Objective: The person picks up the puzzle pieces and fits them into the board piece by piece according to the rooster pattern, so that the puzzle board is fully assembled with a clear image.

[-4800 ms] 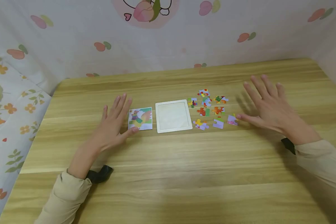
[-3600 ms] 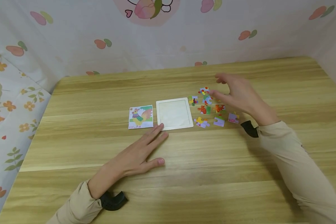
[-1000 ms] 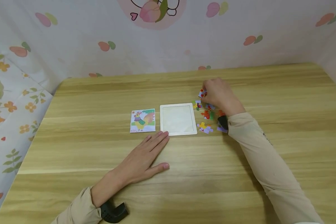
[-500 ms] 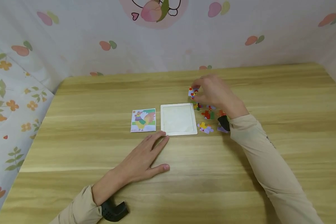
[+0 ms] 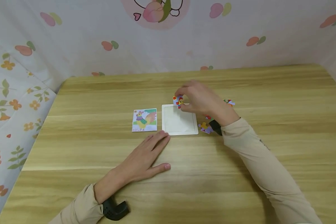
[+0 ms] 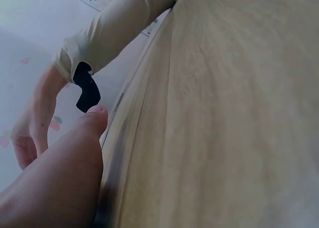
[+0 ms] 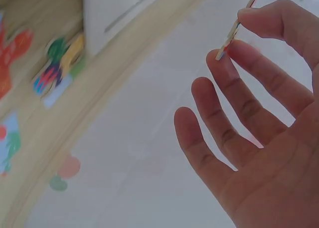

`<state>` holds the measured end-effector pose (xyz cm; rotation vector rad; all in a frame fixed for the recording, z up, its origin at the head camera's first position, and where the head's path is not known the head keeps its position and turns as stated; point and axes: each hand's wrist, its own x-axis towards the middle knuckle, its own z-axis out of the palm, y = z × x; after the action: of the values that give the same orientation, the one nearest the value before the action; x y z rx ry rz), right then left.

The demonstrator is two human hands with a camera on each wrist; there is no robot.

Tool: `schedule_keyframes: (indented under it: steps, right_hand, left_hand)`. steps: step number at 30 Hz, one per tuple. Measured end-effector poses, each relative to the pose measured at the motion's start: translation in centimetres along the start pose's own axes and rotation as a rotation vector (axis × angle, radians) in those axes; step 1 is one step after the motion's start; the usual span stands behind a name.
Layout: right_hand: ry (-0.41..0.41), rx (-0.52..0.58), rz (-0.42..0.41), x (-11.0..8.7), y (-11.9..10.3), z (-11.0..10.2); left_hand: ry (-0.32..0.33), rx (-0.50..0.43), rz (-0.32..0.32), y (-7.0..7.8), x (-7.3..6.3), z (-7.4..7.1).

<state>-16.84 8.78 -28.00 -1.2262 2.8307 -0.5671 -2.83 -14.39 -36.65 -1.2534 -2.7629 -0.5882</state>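
My right hand pinches a jigsaw puzzle piece with a red and yellow print, between thumb and fingers, over the far edge of the pale square puzzle tray. From the right wrist view the piece shows edge-on, with the other fingers spread. My left hand lies with fairly straight fingers, their tips right at the tray's near left corner. Left of the tray is a square picture card of a rooster.
Loose jigsaw pieces lie right of the tray, several of them hidden under my right hand and wrist. Another piece shows beyond the wrist. A patterned curtain hangs behind the wooden table.
My right hand came in over the loose pieces, took one from the far end and carried it left over the tray. Earlier, my left hand moved from the card to the tray's near corner.
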Motion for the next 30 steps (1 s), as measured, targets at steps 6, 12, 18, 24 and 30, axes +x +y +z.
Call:
schedule_keyframes:
  steps: [6,12,18,24,30]
  right_hand:
    - [-0.03,-0.017,-0.031,0.4,-1.0,1.1]
    - [-0.066,-0.032,-0.001,1.0,-1.7,1.9]
    - [-0.102,-0.025,0.012,1.5,-2.1,2.6]
    - [-0.116,-0.054,0.036,2.0,-2.0,2.9]
    - [-0.127,-0.05,0.055,2.3,-1.8,3.5]
  left_hand:
    - [-0.003,0.004,-0.01,0.1,-0.1,0.0]
    - [-0.001,-0.005,-0.008,0.0,0.0,-0.1]
    - [-0.011,-0.006,-0.016,0.0,0.1,-0.3]
    - [-0.014,-0.014,-0.012,-0.1,0.3,-0.5]
    - [-0.018,-0.038,-0.011,-0.1,0.3,-0.3]
